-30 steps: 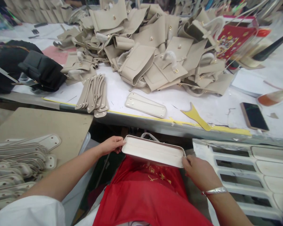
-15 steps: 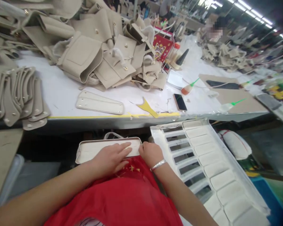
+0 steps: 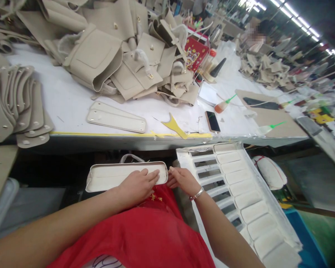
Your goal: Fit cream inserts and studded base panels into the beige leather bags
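A handbag [image 3: 108, 175] of beige material lies across my lap. Its long off-white base panel faces up inside a thin raised rim, and a clear-wrapped loop shows behind it. My left hand [image 3: 141, 184] rests on the right half of this panel with its fingers stretched out flat. At the bag's right end, my right hand [image 3: 182, 180] has the thumb and forefinger against the corner of the rim, the other fingers bent below. The bag's lower body is hidden by my arm and the red apron [image 3: 128, 227].
Beige bag pieces [image 3: 97, 59] are heaped on the white table [image 3: 64, 108]. Near its edge lie two strips [image 3: 115, 117], a yellow scraper [image 3: 173, 125] and a phone [image 3: 212, 121]. A rack of off-white panels [image 3: 247, 190] stands at my right; stacked straps [image 3: 19, 98] are at left.
My right hand's fingers have loosened and straightened somewhat at the bag's end, and the wrist has shifted right. My left hand has slid slightly right along the panel.
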`<state>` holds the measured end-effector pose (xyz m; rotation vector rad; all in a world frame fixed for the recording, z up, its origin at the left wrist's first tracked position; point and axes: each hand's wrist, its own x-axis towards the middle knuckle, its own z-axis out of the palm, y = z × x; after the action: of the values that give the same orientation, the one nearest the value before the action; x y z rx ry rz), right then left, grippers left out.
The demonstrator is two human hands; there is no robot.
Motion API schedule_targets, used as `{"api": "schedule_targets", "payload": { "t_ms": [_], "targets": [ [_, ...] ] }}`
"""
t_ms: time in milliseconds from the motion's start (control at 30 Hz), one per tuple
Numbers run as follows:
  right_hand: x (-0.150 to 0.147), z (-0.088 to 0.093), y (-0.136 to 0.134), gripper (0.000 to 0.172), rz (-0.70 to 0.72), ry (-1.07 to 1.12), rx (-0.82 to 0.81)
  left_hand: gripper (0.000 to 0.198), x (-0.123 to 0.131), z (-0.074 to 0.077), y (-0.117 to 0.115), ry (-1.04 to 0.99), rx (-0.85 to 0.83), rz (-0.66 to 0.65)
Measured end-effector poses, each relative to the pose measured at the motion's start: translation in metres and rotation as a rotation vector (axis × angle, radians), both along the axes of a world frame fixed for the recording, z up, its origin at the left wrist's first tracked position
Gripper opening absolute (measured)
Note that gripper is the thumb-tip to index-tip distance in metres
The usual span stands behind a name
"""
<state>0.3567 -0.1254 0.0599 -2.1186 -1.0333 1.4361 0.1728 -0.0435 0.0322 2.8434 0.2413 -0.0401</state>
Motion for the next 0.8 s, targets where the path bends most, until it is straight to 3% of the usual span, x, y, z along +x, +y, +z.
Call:
{"api": "schedule_targets", "payload": {
  "t_ms": [67, 133, 433, 633, 800],
  "targets": [
    [0.008, -0.001, 0.001, 0.03, -0.108, 0.209, -0.012, 0.047, 0.001, 0.0, 0.0, -0.006, -0.002, 0.001],
    [0.015, -0.002, 0.003, 0.024, -0.137, 0.272, -0.017, 0.047, 0.002, 0.0, 0.001, -0.005, -0.009, 0.005],
    [0.02, -0.01, 0.011, 0.03, -0.144, 0.266, -0.025, 0.05, 0.003, 0.002, 0.003, 0.043, -0.033, 0.001],
    [0.027, -0.018, 0.004, 0.035, -0.276, 0.455, -0.08, 0.05, 0.004, 0.003, 0.004, 0.047, 0.025, -0.023],
    [0.032, -0.028, 0.009, 0.038, -0.243, 0.476, -0.074, 0.051, 0.003, 0.005, 0.005, 0.029, 0.036, -0.02]
  ]
}}
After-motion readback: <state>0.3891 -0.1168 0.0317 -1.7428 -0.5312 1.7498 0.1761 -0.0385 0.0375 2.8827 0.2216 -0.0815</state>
